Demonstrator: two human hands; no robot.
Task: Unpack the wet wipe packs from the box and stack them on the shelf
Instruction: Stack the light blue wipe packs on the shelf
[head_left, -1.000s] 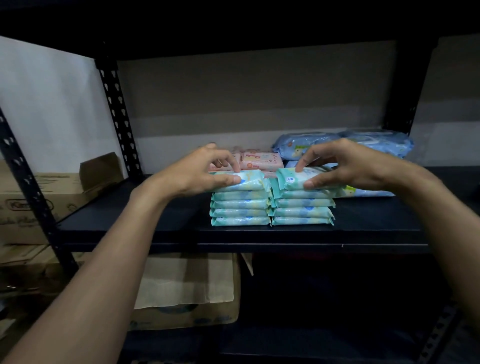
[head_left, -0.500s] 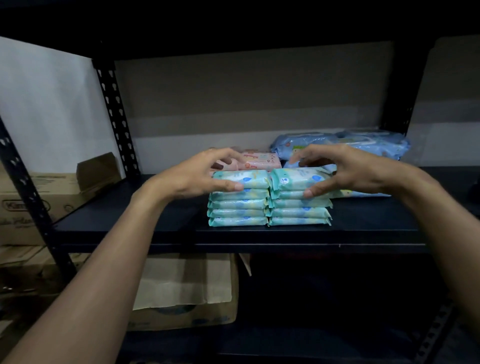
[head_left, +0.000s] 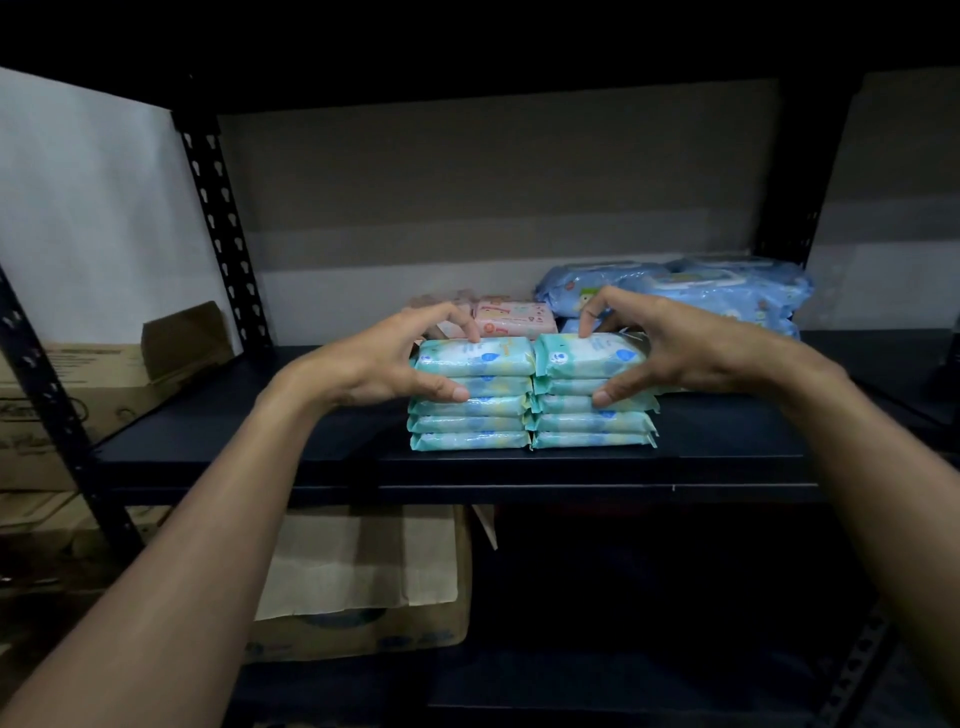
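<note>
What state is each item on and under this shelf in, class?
left stack, five packs high, gripped by left hand
right stack, five packs high, gripped by right hand
pink packs, lying flat behind
blue packs, piled at the back
box, below shelf, flaps open

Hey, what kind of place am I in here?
Probably a stockroom or shop storage area: a dark slotted-steel shelf holds stacked wet wipe packs, with cardboard boxes beside and below it.
</note>
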